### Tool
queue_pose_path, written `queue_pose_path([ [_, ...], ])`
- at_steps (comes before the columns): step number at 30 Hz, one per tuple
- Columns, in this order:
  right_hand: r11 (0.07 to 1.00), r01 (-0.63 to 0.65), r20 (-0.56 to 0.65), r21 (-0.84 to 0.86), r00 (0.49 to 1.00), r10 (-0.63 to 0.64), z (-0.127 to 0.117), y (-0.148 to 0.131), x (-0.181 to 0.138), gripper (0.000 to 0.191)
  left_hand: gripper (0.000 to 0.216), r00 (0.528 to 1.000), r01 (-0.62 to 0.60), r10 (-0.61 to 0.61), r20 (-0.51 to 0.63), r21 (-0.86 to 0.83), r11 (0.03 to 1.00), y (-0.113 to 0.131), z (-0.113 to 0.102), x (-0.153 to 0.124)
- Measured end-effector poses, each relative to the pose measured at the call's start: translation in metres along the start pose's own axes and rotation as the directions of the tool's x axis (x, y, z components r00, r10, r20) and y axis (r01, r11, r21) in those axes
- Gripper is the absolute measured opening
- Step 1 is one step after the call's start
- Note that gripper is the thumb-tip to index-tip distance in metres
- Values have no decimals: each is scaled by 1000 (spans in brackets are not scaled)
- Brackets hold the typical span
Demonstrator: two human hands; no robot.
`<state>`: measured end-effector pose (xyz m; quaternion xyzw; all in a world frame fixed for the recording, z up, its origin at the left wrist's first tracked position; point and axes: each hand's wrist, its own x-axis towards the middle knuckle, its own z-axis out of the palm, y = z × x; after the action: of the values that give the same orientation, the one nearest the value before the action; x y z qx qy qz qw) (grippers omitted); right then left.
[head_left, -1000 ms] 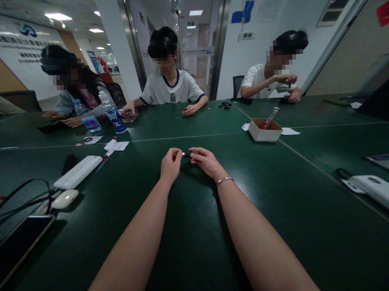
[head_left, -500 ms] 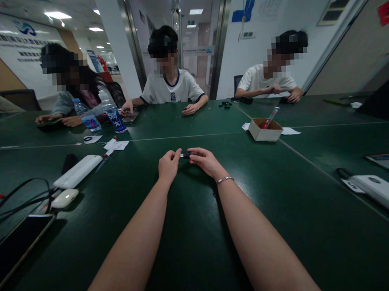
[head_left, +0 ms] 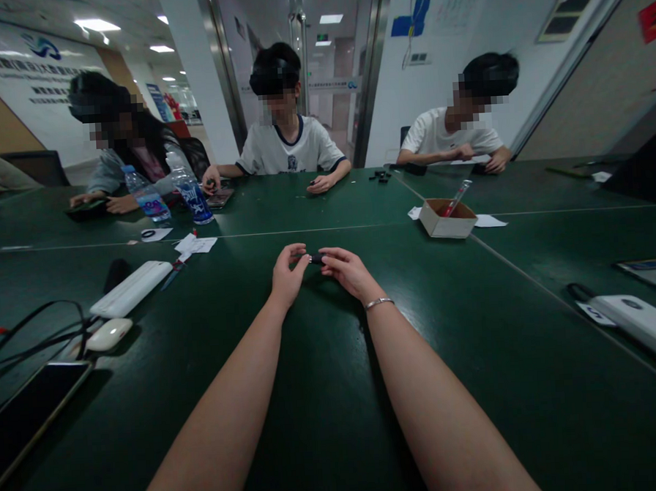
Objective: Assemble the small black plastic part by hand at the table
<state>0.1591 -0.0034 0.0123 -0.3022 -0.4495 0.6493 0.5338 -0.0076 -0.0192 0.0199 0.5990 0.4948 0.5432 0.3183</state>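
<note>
Item: small dark part [head_left: 316, 258], held just above the counter [head_left: 325, 392], between both hands. Left hand [head_left: 288, 277]: grip pinched on one end. Right hand [head_left: 348, 272]: grip pinched on the other. Handling, as judged: hold low, fingertip pressure even, wrists braced.

Dark green tables [head_left: 531, 337] fill a room with white walls [head_left: 394, 88], glass doors [head_left: 325, 84] and ceiling lights [head_left: 96, 27]

Cardboard box [head_left: 446, 223] right on green table [head_left: 336, 391]; blue-label water bottle [head_left: 193, 197] far left; white mouse [head_left: 108, 335], phone [head_left: 29, 419] near left edge.
</note>
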Motion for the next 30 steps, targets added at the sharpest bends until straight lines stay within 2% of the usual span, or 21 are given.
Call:
queue_pose_path([
  [3,1000,-10,7,-7,1000,10,1,-1,-1,38,32,994,112,-111,14,-29,993,-6,1,1],
  [8,1000,-21,21,-16,1000,22,1,-1,-1,37,22,1000,-17,17,-17,17,1000,-13,2,3],
  [12,1000,-23,18,-8,1000,23,1,-1,-1,37,24,997,78,-77,17,-15,997,-11,2,3],
  [16,1000,-22,18,-8,1000,22,2,0,-1,37,22,999,38,-38,12,11,999,-8,0,2],
  [20,1000,-23,14,-8,1000,23,2,0,0,37,26,996,79,-78,37,-5,997,-10,0,2],
  [25,1000,-19,13,-5,1000,19,2,1,0,36,23,1000,4,-4,26,10,1000,-11,0,2],
  [28,1000,-22,10,-10,1000,23,2,2,1,36,25,996,72,-70,57,-31,997,-12,-1,2],
  [30,1000,-24,11,-13,1000,24,2,1,1,36,24,995,76,-73,66,-40,996,-12,-1,2],
])
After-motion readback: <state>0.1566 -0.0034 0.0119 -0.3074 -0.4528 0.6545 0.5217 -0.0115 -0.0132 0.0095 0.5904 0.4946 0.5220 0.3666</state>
